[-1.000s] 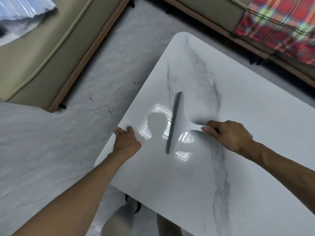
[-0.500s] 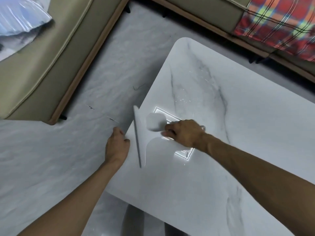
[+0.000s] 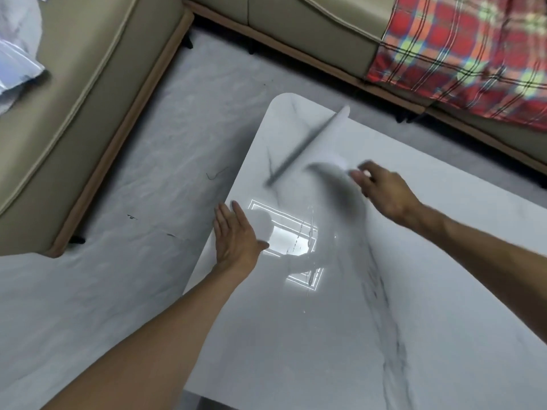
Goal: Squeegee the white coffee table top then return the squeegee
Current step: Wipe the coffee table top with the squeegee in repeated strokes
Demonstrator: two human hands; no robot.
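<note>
left hand [image 3: 236, 236] lay flat on the 9 o'clock edge of the white counter [image 3: 296, 350], palm down, fingers straight and together, holding nothing. just beside it toward 3 o'clock sat a bright rectangular light reflection [image 3: 291, 241] with thin water streaks [image 3: 309, 232] across it. a grey vein [image 3: 390, 344] ran down the counter toward 5 o'clock. right hand [image 3: 387, 193] was farther in, at 1 o'clock from the left hand, fingers curled around the handle of the squeegee [image 3: 307, 145]; grip detail was lost in motion blur. the squeegee blade ran diagonally from 7 to 1 o'clock near the counter's far corner; couldn't tell if it touched the surface. grey marble floor [image 3: 118, 291] at 9 o'clock. beige sofa [image 3: 88, 99] at 10 o'clock, second sofa section [image 3: 296, 25] at 12, plaid blanket [image 3: 461, 60] at 2 o'clock.
</note>
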